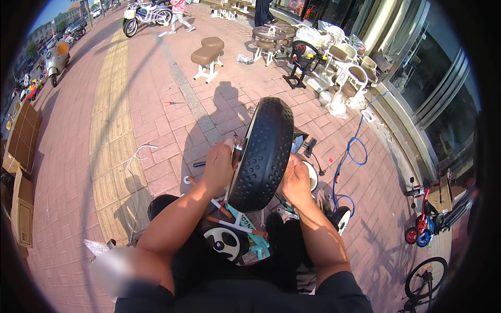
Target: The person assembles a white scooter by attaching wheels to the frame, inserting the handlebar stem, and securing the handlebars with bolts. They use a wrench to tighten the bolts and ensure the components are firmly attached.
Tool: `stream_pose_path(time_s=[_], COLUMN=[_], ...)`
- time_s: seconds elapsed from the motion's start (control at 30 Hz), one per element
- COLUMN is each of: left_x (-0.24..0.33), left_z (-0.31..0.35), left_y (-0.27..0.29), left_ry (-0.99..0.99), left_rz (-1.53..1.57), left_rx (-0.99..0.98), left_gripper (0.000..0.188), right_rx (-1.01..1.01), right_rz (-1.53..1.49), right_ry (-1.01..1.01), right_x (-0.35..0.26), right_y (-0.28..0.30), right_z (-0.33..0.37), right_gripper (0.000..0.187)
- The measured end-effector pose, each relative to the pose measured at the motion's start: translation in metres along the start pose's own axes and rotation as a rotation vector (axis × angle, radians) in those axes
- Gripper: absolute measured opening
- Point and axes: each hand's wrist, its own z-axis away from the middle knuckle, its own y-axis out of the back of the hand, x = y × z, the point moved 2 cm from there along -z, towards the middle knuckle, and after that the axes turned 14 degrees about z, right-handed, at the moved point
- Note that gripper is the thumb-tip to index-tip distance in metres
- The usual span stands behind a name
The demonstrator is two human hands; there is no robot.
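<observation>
A black wheel [265, 154] with a knobbly tread stands upright in the air before me, its tread facing me. My left hand [219, 163] is closed at its left side, fingers around a small metal piece by the hub. My right hand [295, 180] presses against the right side of the wheel, its fingertips partly hidden behind the tyre. Beneath lie a teal and white frame [241, 219] with orange parts and a second wheel [223, 243] with a pale spoked centre. A wrench [286, 213] lies near my right forearm. Further right is another small wheel [342, 220].
A blue hose [357, 148] loops over the brick paving at the right. Brown-seated stools [207, 55] and piled chairs [349, 73] stand ahead. Cardboard boxes [22, 138] line the left; a red-handled screwdriver [173, 103] lies on the bricks. Small bikes [425, 221] stand at far right.
</observation>
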Motion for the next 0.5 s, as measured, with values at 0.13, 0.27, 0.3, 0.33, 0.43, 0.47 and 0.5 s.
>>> stream_pose_path(time_s=[0.13, 0.27, 0.3, 0.33, 0.43, 0.47, 0.5], left_x=[-0.024, -0.040, -0.042, -0.042, -0.040, -0.040, -0.041], left_z=[-0.014, -0.023, -0.027, -0.032, -0.041, -0.045, -0.047], left_y=[0.016, 0.026, 0.026, 0.025, 0.024, 0.025, 0.025], left_ry=[0.100, 0.232, 0.272, 0.253, 0.248, 0.237, 0.252], left_rz=[-0.111, -0.125, -0.082, -0.098, -0.095, -0.119, -0.125], left_rx=[0.009, -0.001, 0.031, 0.025, 0.036, 0.021, 0.009], left_gripper=[0.049, 0.050, 0.050, 0.050, 0.050, 0.051, 0.051], right_rx=[-0.120, -0.144, -0.127, -0.140, -0.203, -0.217, -0.199], right_rz=[0.030, -0.114, -0.182, -0.300, -0.512, -0.519, -0.435], right_ry=[-0.017, -0.054, -0.099, -0.179, -0.463, -0.464, -0.321], right_x=[0.026, 0.052, 0.056, 0.059, 0.064, 0.062, 0.059], right_y=[-0.020, -0.041, -0.048, -0.052, -0.053, -0.051, -0.048], right_z=[-0.006, -0.020, -0.025, -0.030, -0.035, -0.036, -0.036], right_gripper=[0.037, 0.037, 0.037, 0.038, 0.040, 0.041, 0.039])
